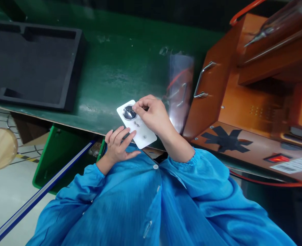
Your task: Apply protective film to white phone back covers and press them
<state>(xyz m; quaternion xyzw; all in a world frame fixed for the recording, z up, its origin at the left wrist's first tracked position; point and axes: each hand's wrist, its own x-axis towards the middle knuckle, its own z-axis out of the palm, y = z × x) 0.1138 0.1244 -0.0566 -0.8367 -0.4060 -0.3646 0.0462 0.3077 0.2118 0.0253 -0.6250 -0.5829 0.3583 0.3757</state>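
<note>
Currently the white phone back cover [138, 126] sits between my two hands, tilted, just over the near edge of the green bench [115, 68]. Its round dark camera ring [129, 112] faces up at the far end.

My right hand [154, 114] is curled over the cover's far end, with thumb and forefinger closed in a pinch at the rim of the ring; whether a film tab is caught between them I cannot tell. My left hand [118, 143] lies spread and flat, its fingertips [130, 135] propping the cover's near edge from beside and below. It does not clasp the cover.

Beyond my right hand a clear plastic sleeve [180, 85] stands against an orange machine housing [243, 102] with a metal handle [202, 80]. Well off past my left hand lies a black foam tray [33, 61]. Below that hand a green bin [55, 153] stands on the floor.

Risk noted: the cover is only lightly supported. In my judgement, a firm pull at the ring could twist it off my left fingertips, and it would drop past the bench edge toward the bin. Bare fingers so near the ring may also smudge it.
</note>
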